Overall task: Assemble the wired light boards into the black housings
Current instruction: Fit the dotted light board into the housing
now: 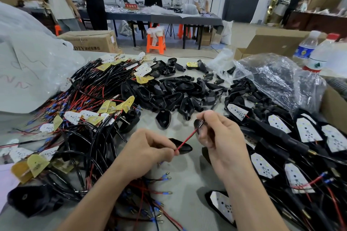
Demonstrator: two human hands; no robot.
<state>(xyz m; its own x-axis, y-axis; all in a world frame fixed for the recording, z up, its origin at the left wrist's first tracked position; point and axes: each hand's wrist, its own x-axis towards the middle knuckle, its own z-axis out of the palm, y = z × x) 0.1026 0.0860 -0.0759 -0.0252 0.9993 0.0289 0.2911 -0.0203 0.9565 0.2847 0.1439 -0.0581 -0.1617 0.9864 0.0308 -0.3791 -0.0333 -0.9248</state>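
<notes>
Left hand (148, 151): thumb and forefinger pinched on the lower end of a red wire (187, 139). Right hand (221, 135): fingers (209, 116) pinched on a small black housing (197, 124) at the wire's upper end; housing mostly hidden by the fingers. Wire is held straight between both hands, above the tabletop (187, 178). A second housing (183, 146) is seen lying under the wire, just beside the left fingertips. Housing pile (169, 90) is located behind the hands, mid-tabletop. Wired boards (90, 103) are heaped to the left, leads tangled, some spilling under the left wrist. Fitted units (308, 131) are laid out right, boards face up. Plastic bag (272, 80) and two bottles (306, 47) are located far right.
</notes>
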